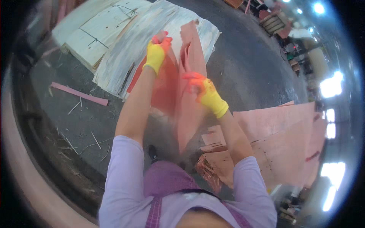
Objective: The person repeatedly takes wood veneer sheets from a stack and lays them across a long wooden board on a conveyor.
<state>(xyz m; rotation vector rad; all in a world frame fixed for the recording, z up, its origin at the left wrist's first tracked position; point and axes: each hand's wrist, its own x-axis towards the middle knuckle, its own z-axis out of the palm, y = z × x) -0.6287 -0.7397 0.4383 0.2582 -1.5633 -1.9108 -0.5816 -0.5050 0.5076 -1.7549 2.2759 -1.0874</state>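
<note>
A thin reddish sheet of wood veneer (pixel 165 85) hangs in front of me, with a split, folded strip (pixel 192 57) standing up along its right part. My left hand (pixel 158 50), in a yellow glove with orange fingers, is closed on the sheet's upper edge. Lower and to the right, my right hand (pixel 204 91) wears a matching glove; its fingers are curled at the folded part and look closed on it, though blurred. The sheet's lower end tapers near my legs.
Pale veneer sheets (pixel 118 57) lie stacked beyond my hands. More reddish sheets (pixel 281 136) are piled at the right. A narrow pink strip (pixel 80 94) and thin splinters litter the dark floor (pixel 247 64). Crates (pixel 273 23) stand at the far right.
</note>
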